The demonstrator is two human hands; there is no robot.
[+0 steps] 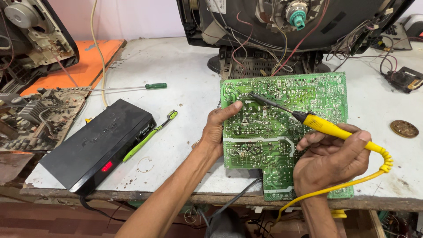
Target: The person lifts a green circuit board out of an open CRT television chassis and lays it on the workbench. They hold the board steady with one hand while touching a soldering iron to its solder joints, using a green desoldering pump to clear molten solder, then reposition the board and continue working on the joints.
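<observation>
Board (282, 132), green and solder-side up, lies at the counter's (176, 66) front edge. Left hand (216, 130) pins its left side; right hand (330, 161) grips a yellow iron (326, 125), tip on the upper joints. A slip could bridge neighbouring pads.

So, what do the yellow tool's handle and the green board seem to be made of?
The soldering iron handle looks like smooth, slightly glossy yellow plastic, with a dark metal tip. The circuit board looks like rigid laminate with a green coating and shiny silvery solder points.
</observation>
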